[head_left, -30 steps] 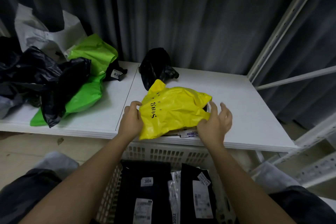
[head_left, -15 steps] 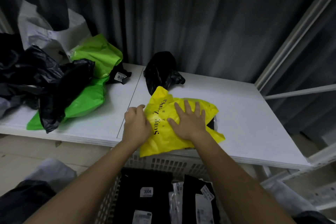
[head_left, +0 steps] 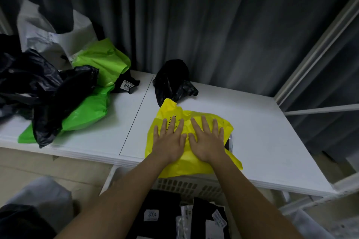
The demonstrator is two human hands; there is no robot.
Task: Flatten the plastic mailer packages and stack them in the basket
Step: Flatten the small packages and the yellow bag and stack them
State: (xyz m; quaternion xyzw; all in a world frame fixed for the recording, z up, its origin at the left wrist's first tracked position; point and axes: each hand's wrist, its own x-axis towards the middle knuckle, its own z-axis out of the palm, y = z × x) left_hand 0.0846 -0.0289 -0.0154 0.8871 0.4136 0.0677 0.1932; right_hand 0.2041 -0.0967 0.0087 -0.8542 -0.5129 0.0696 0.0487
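A yellow plastic mailer (head_left: 194,167) with black lettering lies at the front edge of the white table (head_left: 262,141), its lower edge hanging over the basket. My left hand (head_left: 170,141) and my right hand (head_left: 206,141) press flat on it side by side, fingers straight and spread. Below the table edge stands a white lattice basket (head_left: 186,186) holding black mailers (head_left: 155,217) with white labels. A crumpled black mailer (head_left: 172,81) sits just behind the yellow one.
At the left of the table lies a heap of bright green mailers (head_left: 97,103), black bags (head_left: 48,91) and a white-grey bag (head_left: 50,33). A dark curtain hangs behind. White shelf posts (head_left: 318,44) rise at the right.
My right hand moved from the mailer's right edge onto its top. My left hand let go of the left edge and laid flat beside it. The mailer lies flatter.
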